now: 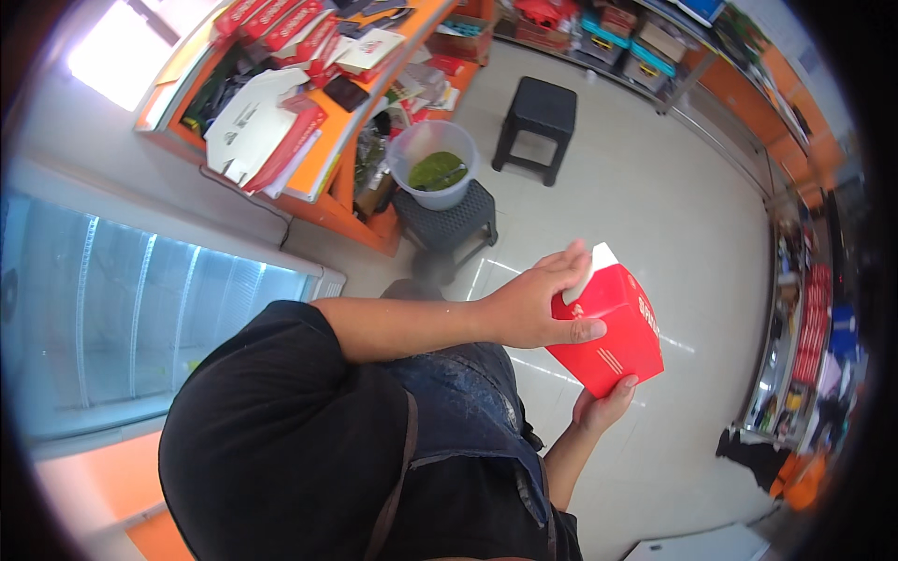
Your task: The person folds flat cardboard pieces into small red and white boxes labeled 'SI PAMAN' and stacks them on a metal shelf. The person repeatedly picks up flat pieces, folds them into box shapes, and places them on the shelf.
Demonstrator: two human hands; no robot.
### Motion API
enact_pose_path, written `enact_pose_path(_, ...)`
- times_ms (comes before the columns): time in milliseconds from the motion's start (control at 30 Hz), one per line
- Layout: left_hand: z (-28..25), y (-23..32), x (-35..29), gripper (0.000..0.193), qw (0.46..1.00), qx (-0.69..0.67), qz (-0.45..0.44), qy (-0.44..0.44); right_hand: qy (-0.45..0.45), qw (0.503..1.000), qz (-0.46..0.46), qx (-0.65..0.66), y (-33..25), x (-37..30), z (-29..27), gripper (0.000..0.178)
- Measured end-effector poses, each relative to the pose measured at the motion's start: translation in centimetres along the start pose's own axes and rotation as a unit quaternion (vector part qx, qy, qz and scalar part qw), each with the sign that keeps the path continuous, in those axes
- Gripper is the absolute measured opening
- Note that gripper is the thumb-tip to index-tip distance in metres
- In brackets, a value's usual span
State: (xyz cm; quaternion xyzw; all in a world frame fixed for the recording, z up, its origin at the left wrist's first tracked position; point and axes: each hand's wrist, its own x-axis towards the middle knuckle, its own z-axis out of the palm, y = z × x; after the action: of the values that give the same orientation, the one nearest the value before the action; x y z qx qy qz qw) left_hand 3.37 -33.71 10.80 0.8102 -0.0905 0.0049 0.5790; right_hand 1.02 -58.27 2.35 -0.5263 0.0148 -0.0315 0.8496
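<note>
A red cardboard box (613,332) with pale printing is held up in front of my body, over the floor. A white flap (603,257) stands up at its far end. My left hand (543,299) grips the box from the left, its thumb pressed on the red side and its fingers against the flap. From the near end, my right hand (606,409) supports the box. Its thumb lies along the edge, and the other fingers are hidden behind the cardboard. What the box contains cannot be seen.
An orange table (351,122) at upper left bears red boxes and flat cardboard. Beside it, a clear tub (404,150) with green contents sits on a dark stool (458,220). Another black stool (538,122) stands farther off. A glass-fronted cooler (178,309) is at left; shelves (795,346) line the right.
</note>
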Motion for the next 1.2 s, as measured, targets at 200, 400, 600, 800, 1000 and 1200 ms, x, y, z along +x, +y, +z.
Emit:
enact_pose_path(200, -8.8, -3.4, -1.3, 0.090, 0.987, -0.064, -0.118, 0.084, -0.139, 0.988, 0.052, -0.047, 3.3, 5.5, 7.6, 0.075)
enact_pose_path(400, -16.6, -9.1, -4.0, 0.073, 0.981, -0.020, -0.001, 0.194, -0.254, 0.945, 0.145, -0.149, 6.4, 9.9, 14.3, 0.065)
enact_pose_path(600, -24.7, -13.2, -4.1, 0.060, 0.962, 0.020, 0.140, 0.234, -0.250, 0.928, 0.270, -0.050, 9.4, 11.3, 24.9, 0.060)
enact_pose_path(800, -32.8, -15.7, -3.0, 0.061, 0.939, 0.190, 0.229, 0.172, -0.196, 0.869, 0.450, 0.069, 13.1, 14.1, 36.9, 0.071)
enact_pose_path(1000, -39.2, -18.6, -2.8, 0.050, 0.927, 0.221, 0.247, 0.175, -0.187, 0.843, 0.498, 0.076, 18.0, 17.6, 45.7, 0.058)
enact_pose_path(1200, -42.6, -18.2, -3.1, 0.019, 0.923, 0.256, 0.219, 0.188, -0.269, 0.847, 0.458, -0.025, 20.1, 20.1, 50.0, 0.058)
